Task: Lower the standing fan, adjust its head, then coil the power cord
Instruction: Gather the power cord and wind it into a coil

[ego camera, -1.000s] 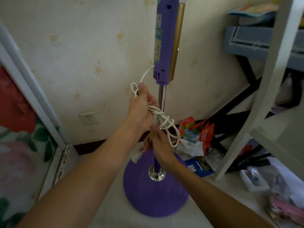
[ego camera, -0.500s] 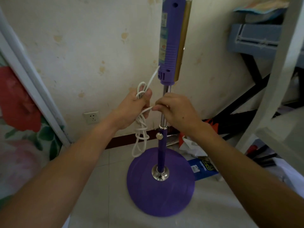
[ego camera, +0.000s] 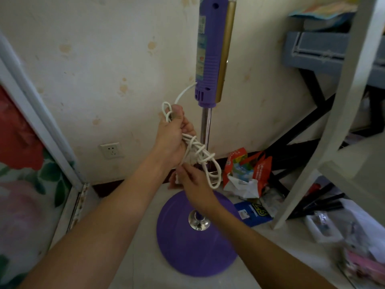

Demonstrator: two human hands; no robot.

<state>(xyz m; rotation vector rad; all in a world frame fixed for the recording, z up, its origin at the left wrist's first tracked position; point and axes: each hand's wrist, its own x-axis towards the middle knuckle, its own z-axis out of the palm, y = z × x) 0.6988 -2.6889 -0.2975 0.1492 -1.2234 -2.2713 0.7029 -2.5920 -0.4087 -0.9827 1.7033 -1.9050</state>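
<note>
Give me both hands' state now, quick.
Left hand: gripping the coiled power cord.
Right hand: at the cord's lower end, fingers curled; grip cannot be told.

The fan [ego camera: 210,49] is cut off by the top edge, so its head is out of sight, and only the purple control column and the chrome pole show. The right hand [ego camera: 193,184] covers the lower stretch of the pole and part of the purple base [ego camera: 187,247]. Its fingertips are blurred; whether they pinch a strand of the power cord [ego camera: 200,151] or the small white piece beside them cannot be told. The left hand [ego camera: 174,138] hides the middle of the cord bundle in its grip. The plug cannot be made out. The label on the column is too small to read
</note>
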